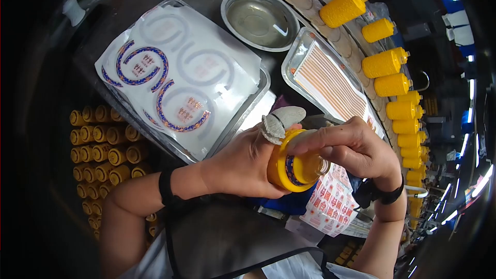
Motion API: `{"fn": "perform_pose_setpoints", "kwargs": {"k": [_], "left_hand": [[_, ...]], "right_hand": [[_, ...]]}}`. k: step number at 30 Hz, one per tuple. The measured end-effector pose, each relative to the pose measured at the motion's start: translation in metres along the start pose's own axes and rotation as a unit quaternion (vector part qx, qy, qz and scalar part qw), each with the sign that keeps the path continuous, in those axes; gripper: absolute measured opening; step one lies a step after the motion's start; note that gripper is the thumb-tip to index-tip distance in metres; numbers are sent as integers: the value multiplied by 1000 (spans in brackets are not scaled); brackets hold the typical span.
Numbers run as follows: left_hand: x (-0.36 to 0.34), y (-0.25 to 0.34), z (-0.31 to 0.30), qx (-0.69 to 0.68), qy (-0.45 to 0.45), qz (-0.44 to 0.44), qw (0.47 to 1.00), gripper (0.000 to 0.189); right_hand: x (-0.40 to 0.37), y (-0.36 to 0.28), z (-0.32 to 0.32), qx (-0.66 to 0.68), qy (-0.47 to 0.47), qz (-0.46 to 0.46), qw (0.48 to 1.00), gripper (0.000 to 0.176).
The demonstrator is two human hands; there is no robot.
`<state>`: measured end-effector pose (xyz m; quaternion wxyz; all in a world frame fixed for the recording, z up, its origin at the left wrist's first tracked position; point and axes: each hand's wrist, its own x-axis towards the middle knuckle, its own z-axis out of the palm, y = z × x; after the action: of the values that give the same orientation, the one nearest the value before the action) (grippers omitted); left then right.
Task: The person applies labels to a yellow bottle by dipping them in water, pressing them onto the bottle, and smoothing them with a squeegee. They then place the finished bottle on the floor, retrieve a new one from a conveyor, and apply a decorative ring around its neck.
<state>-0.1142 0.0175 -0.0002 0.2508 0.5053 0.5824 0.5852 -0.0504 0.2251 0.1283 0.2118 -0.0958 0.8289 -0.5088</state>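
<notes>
My left hand (248, 163) is wrapped round a yellow bottle (281, 168), which lies tilted with its neck to the right. A grey-white fabric cover sits on my left thumb (281, 121). A blue patterned band (292, 170) curves round the bottle's shoulder. My right hand (356, 150) has its fingers bent over the bottle, the fingertips touching it near the band; whether they pinch anything is hidden. Left of my hands, a tray (258, 93) holds a white sheet (235, 54) with curved blue patterned strips (165, 111) and small red prints.
A metal basin of water (258, 20) stands beyond the tray. Beside it, another tray (292, 54) holds striped sheets (330, 80). Several yellow bottles (343, 8) line the right side; more (119, 134) stand at lower left. Red-printed paper (330, 201) hangs below my right hand.
</notes>
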Motion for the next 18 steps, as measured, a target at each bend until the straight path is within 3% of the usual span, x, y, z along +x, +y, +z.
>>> {"fn": "perform_pose_setpoints", "kwargs": {"k": [4, 7, 8, 11, 14, 18], "left_hand": [[-1, 1, -4, 18, -15, -4, 1000, 97], [0, 4, 0, 11, -12, -29, 999, 98], [1, 3, 1, -17, 17, -2, 1000, 97], [0, 2, 5, -48, 7, -8, 999, 96], [1, 4, 5, 30, 32, 56, 997, 90], [0, 4, 7, 28, 29, 52, 998, 84]], "right_hand": [[15, -25, 0, -99, -100, -9, 990, 29], [4, -54, 8, -282, -90, 4, 955, 32], [-3, -63, 16, -339, -84, 11, 937, 40], [-24, -79, 46, -419, -85, 62, 902, 51], [-59, -52, 76, -438, 15, 27, 899, 58], [-96, 19, 120, -413, 262, -26, 872, 63]]}}
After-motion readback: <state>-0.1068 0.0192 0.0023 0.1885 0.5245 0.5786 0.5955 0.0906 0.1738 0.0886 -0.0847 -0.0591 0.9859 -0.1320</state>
